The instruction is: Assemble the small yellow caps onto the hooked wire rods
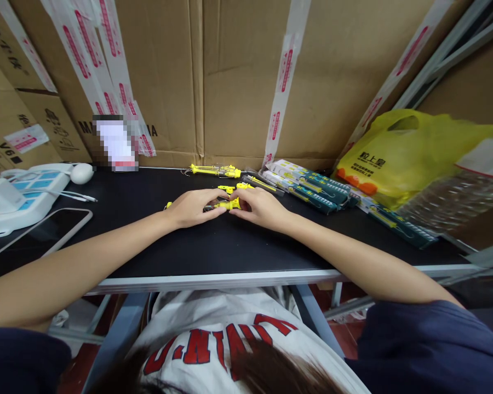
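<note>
Head view: both hands meet mid-bench on one yellow-ended piece (233, 204), held low over the black tabletop (230, 246). Left hand (195, 208) pinches its darker middle section, thumb on the near side; right hand (261, 207) grips the yellow end, thumb and fingers curled round it. Two-handed hold probably steadies one end while the other gets worked; exact finger contact partly hidden. More yellow parts (244, 186) sit just beyond the fingertips; can't tell if they're joined to the held piece. Another yellow assembly (216, 171) lies crosswise past the grip, by the cardboard wall (238, 82), likely parked within reach. Green-and-white boxes (312, 183) lie to the right of the grip, slanting towards the yellow bag (394, 153). Edges: cardboard limits travel beyond the assembly, boxes limit the right. Front edge (213, 282) runs well on the near side of the hands, so pulling back has most room. Going left, the dark-screened device (49, 232) and power strip (51, 189) are well apart from the grip.
</note>
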A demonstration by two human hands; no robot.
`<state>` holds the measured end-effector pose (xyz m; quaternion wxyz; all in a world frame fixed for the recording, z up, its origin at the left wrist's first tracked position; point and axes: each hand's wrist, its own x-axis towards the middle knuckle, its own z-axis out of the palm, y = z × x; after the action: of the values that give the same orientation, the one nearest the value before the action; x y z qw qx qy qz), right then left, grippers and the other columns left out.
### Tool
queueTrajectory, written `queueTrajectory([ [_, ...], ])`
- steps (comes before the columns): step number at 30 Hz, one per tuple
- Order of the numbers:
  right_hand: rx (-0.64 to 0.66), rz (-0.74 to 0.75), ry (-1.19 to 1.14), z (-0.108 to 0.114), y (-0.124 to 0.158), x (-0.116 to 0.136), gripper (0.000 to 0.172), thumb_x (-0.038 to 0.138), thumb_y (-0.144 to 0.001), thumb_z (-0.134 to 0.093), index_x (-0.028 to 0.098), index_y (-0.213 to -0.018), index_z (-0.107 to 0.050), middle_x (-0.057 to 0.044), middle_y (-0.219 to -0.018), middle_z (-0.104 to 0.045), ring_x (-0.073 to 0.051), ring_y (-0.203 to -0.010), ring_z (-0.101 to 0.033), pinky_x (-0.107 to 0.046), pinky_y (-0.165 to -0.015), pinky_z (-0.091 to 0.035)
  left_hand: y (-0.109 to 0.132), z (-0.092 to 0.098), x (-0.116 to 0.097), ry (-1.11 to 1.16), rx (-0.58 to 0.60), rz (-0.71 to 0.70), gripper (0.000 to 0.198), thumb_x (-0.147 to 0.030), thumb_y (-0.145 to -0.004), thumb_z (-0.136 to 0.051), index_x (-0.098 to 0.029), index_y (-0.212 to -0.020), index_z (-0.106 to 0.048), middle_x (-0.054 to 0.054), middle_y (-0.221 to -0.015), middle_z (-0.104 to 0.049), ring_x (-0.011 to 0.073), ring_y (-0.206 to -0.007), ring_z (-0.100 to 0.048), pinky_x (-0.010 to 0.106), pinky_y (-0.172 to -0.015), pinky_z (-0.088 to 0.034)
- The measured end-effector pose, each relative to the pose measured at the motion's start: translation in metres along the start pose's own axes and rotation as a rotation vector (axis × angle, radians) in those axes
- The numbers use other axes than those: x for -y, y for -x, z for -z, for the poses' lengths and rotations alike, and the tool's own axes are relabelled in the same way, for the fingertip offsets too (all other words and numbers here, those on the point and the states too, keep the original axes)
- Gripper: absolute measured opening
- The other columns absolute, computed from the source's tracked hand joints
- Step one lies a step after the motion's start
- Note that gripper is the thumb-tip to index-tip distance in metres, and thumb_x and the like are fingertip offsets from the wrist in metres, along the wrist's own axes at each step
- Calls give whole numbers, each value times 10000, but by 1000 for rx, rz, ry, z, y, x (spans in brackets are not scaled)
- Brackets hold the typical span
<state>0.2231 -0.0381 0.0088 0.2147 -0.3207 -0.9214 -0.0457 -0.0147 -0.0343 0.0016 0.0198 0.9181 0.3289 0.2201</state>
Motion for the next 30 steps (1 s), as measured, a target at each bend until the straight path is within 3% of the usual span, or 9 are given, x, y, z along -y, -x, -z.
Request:
queueTrajectory([
  [4, -39, 45, 10, -2, -1, -5, 207, 303, -902, -641, 174, -1049, -574, -3, -725, -621, -168, -677, -541, -276, -684, -345, -1, 1, 1, 52, -7, 35, 453, -320, -997, -257, -185, -1304, -562, 52, -1081, -721, 190, -965, -676, 303, -872, -480],
  [7, -62, 63, 30, -2, -1, -6, 183, 265, -893, -634, 183, -1037, -557, -6, -733, -625, -174, -691, -545, -284, -691, -344, -2, -1, 2, 42, -22, 44, 415, -317, -984, -319, -182, -1289, -566, 50, -1029, -717, 189, -937, -669, 303, -866, -480],
  [11, -108, 13, -49, -1, 0, -2, 198, 239, -874, -616, 187, -1035, -514, 3, -731, -599, -162, -666, -535, -279, -659, -352, -2, -4, 1, 18, -39, 0, 413, -421, -982, -426, -178, -1280, -573, 67, -1133, -694, 197, -991, -655, 299, -867, -481],
  [17, -154, -117, -454, -7, 1, 3, 206, 278, -848, -597, 215, -929, -418, 6, -797, -567, -128, -644, -519, -269, -605, -400, 0, -4, -2, -70, -84, 6, 366, -413, -974, -479, -199, -1252, -583, 53, -1103, -682, 188, -950, -660, 278, -794, -485],
  [23, -99, -312, -1060, -17, -4, 5, 430, 455, -826, -654, 249, -958, -301, 43, -783, -651, -84, -498, -544, -193, -435, -355, 0, -3, -4, -73, -155, 12, 330, -394, -973, -487, -207, -1221, -594, 42, -1112, -687, 182, -977, -660, 271, -807, -486],
  [30, 14, -466, -1297, -13, -4, 11, 457, 385, -754, -753, 233, -945, -366, 2, -897, -704, -106, -613, -657, -162, -412, -435, 0, -2, -4, -65, -180, 33, 337, -381, -968, -483, -188, -1222, -594, 57, -1167, -682, 185, -1001, -663, 280, -827, -500],
])
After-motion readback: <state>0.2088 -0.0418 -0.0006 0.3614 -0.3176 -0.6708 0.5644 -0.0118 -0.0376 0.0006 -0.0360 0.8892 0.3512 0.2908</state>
